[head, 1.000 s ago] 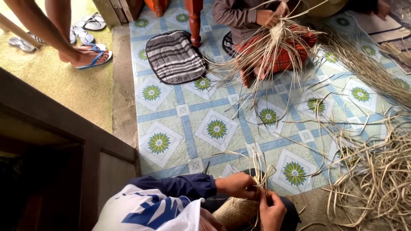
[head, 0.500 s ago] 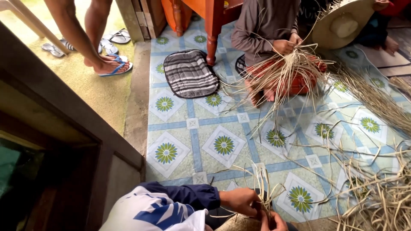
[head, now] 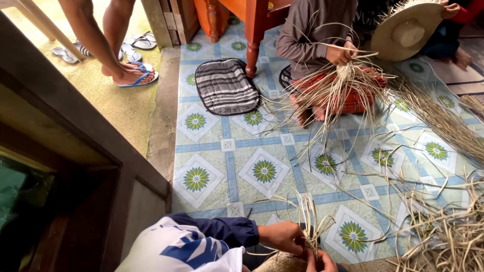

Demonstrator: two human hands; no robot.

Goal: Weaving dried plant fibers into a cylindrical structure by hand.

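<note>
Left hand [head: 282, 236] closed on a tuft of pale straw strands [head: 308, 214], pinching them where they rise from a woven straw piece [head: 282, 263] at the bottom edge of view. Right hand [head: 320, 261] mostly cut off by the frame, fingers curled against the same strands, touching the left hand; grip cannot be told fully. Woven piece low on the patterned floor mat [head: 227, 161], just below a flower tile. Far across the mat from the woven piece, a seated person's hands [head: 340, 53] holding another bundle of long straw. Striped cushion [head: 226, 86] left of that person. Loose straw heap [head: 443, 226] right of the woven piece. Straw hat [head: 406, 30] at the mat's far right.
</note>
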